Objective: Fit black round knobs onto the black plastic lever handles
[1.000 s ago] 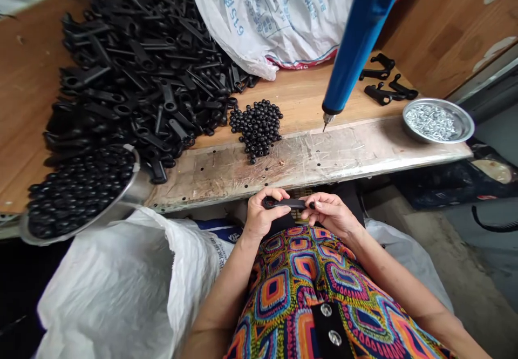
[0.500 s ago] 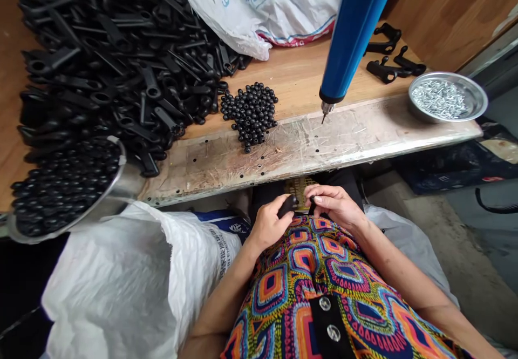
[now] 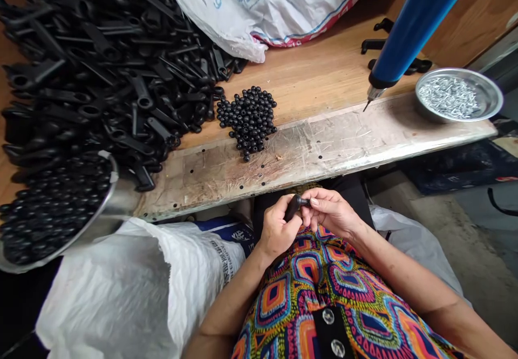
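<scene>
The black plastic handle piece (image 3: 292,208) is held below the front edge of the bench (image 3: 324,148), over the lap, gripped in the curled left hand (image 3: 279,229) while the right hand (image 3: 329,212) pinches its tip with thumb and fingers. Nothing lies between the hands and the bench edge. Above them on the bench sits a small heap of black beads (image 3: 247,120), and to its left a big pile of black plastic handles (image 3: 101,62). A blue electric screwdriver (image 3: 408,29) hangs over the right end, its tip near the front edge. A steel dish (image 3: 496,102) at the right corner holds small silver screws (image 3: 449,95); a steel bowl (image 3: 117,200) at the left front edge holds more black beads. White sacks lie behind and below. Compared with a second ago, the piece has turned from lying crosswise between both hands to pointing end-on, and the hands have closed together.
</scene>
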`<state>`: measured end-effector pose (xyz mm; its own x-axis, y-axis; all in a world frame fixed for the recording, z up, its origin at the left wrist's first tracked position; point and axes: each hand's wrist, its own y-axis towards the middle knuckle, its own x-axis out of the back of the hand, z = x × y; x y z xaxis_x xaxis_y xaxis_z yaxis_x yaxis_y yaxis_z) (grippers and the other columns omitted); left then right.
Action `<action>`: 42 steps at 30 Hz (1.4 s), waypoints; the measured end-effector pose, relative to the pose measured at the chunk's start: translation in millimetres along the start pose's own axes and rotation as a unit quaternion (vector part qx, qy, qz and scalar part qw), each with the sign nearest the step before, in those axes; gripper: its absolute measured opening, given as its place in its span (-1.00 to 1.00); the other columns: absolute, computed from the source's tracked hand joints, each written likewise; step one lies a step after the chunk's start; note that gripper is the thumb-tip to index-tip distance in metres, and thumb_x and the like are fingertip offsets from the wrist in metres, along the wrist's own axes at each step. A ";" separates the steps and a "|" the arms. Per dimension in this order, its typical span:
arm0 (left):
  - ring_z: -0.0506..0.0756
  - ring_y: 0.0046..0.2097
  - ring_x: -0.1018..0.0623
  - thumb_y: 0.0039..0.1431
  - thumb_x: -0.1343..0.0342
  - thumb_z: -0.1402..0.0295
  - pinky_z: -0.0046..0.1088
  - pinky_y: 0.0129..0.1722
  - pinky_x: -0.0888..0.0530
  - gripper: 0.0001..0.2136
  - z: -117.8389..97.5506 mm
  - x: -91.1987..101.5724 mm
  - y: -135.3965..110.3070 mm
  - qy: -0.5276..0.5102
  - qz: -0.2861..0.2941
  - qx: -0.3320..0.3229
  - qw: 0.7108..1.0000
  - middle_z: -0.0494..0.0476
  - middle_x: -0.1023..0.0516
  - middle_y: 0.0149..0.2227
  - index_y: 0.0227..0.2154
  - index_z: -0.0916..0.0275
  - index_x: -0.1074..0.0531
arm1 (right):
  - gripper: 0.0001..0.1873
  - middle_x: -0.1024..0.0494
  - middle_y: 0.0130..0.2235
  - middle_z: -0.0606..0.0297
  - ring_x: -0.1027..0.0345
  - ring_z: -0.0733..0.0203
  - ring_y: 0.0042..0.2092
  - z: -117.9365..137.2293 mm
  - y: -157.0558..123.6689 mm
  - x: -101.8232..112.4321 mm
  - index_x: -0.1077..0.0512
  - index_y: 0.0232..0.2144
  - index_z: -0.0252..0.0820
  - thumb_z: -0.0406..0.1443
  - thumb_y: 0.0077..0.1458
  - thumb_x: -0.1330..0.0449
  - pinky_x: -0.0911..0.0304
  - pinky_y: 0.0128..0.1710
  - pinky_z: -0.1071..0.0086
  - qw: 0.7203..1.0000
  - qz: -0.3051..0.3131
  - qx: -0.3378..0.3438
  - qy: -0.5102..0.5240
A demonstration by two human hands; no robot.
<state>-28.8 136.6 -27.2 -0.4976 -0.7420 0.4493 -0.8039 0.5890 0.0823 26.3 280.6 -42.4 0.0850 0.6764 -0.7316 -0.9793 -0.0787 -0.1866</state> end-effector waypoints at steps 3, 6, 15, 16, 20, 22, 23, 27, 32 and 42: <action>-0.05 -0.44 -0.43 -0.04 0.02 0.52 -0.57 -0.37 -0.36 -0.79 1.8 -0.9 0.4 0.042 0.009 0.009 0.999 -0.04 -0.47 -0.44 -0.29 0.23 -0.36 | -0.81 -0.48 -0.51 0.27 -0.40 0.29 -0.54 -2.5 0.2 1.2 -0.42 -0.31 -0.30 -0.29 0.00 -0.20 -0.32 -0.65 0.51 1.000 -0.016 -0.001 0.006; -0.01 -0.36 -0.48 0.01 0.05 0.51 -0.53 -0.31 -0.38 -0.79 2.9 -0.9 0.0 0.071 0.037 0.013 0.997 0.02 -0.50 -0.38 -0.26 0.22 -0.34 | -0.82 -0.46 -0.54 0.30 -0.36 0.31 -0.59 -6.2 -1.1 2.2 -0.44 -0.33 -0.30 -0.29 -0.01 -0.21 -0.30 -0.69 0.51 0.999 -0.032 0.008 0.009; 0.03 -0.31 -0.51 0.08 0.07 0.48 -0.50 -0.28 -0.40 -0.78 4.5 -8.6 -4.0 0.152 0.037 -0.009 0.988 0.04 -0.52 -0.35 -0.19 0.21 -0.31 | -0.82 -0.40 -0.61 0.36 -0.26 0.37 -0.69 -9.2 -7.3 0.8 -0.48 -0.37 -0.29 -0.26 -0.01 -0.21 -0.16 -0.79 0.57 0.997 -0.072 0.025 0.005; 0.04 -0.31 -0.52 0.09 0.07 0.48 -0.49 -0.28 -0.41 -0.78 5.1 -10.7 -4.9 0.170 0.025 -0.022 0.985 0.06 -0.53 -0.34 -0.18 0.22 -0.30 | -0.82 -0.39 -0.61 0.36 -0.26 0.38 -0.69 -9.0 -8.4 -0.2 -0.48 -0.37 -0.29 -0.26 0.00 -0.20 -0.15 -0.80 0.57 0.997 -0.075 0.025 0.005; 0.08 -0.31 -0.54 0.12 0.09 0.45 -0.46 -0.29 -0.42 -0.78 7.5 -19.0 -5.9 0.237 -0.032 -0.080 0.968 0.17 -0.54 -0.30 -0.15 0.30 -0.30 | -0.83 -0.38 -0.62 0.37 -0.23 0.39 -0.70 -8.6 -11.6 -5.2 -0.48 -0.40 -0.29 -0.26 -0.01 -0.21 -0.12 -0.81 0.57 0.994 -0.098 0.044 -0.007; 0.09 -0.33 -0.54 0.13 0.10 0.44 -0.46 -0.31 -0.42 -0.78 7.3 -20.4 -0.8 0.262 -0.039 -0.087 0.960 0.18 -0.55 -0.34 -0.17 0.31 -0.31 | -0.81 -0.37 -0.62 0.38 -0.22 0.39 -0.70 -6.0 -9.4 -4.6 -0.48 -0.39 -0.28 -0.24 -0.02 -0.22 -0.12 -0.81 0.56 0.992 -0.110 0.061 -0.027; 0.10 -0.34 -0.54 0.12 0.10 0.45 -0.45 -0.32 -0.42 -0.78 6.5 -19.7 4.1 0.276 -0.036 -0.085 0.957 0.18 -0.55 -0.35 -0.18 0.31 -0.32 | -0.81 -0.36 -0.63 0.39 -0.22 0.39 -0.69 -3.1 -6.8 -2.8 -0.48 -0.38 -0.27 -0.23 -0.02 -0.21 -0.12 -0.80 0.56 0.991 -0.112 0.064 -0.043; 0.11 -0.33 -0.54 0.07 0.06 0.47 -0.44 -0.33 -0.41 -0.75 -1.7 -6.7 39.4 0.329 0.021 -0.082 0.941 0.14 -0.55 -0.38 -0.17 0.25 -0.35 | -0.72 -0.39 -0.61 0.35 -0.24 0.38 -0.65 25.1 13.2 8.4 -0.49 -0.33 -0.27 -0.16 0.02 -0.16 -0.17 -0.73 0.52 0.968 -0.106 0.047 -0.224; 0.17 -0.34 -0.53 0.02 0.03 0.47 -0.39 -0.36 -0.39 -0.80 -14.6 17.5 84.7 0.435 0.047 -0.042 0.898 0.19 -0.54 -0.38 -0.28 0.23 -0.39 | -0.66 -0.52 -0.29 0.18 -0.39 0.18 -0.29 81.6 28.2 -12.0 -0.42 -0.09 -0.18 -0.22 0.07 -0.12 -0.32 -0.25 0.30 0.798 -0.145 0.232 -0.537; 0.23 -0.40 -0.53 0.02 0.06 0.42 -0.35 -0.42 -0.38 -0.78 -14.7 18.2 93.3 0.508 0.101 -0.037 0.854 0.30 -0.51 -0.51 -0.49 0.34 -0.49 | -0.56 -0.34 0.04 0.08 -0.16 0.14 0.08 69.5 107.6 -31.9 -0.25 0.04 -0.32 -0.20 0.22 0.16 -0.07 0.10 0.20 0.700 0.016 0.327 -0.635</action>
<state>-108.1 182.8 1.7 -0.0537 0.0169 0.9984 -0.6928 0.7194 -0.0494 -94.5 301.4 6.4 0.2364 0.8203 0.5208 -0.8867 -0.0371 0.4609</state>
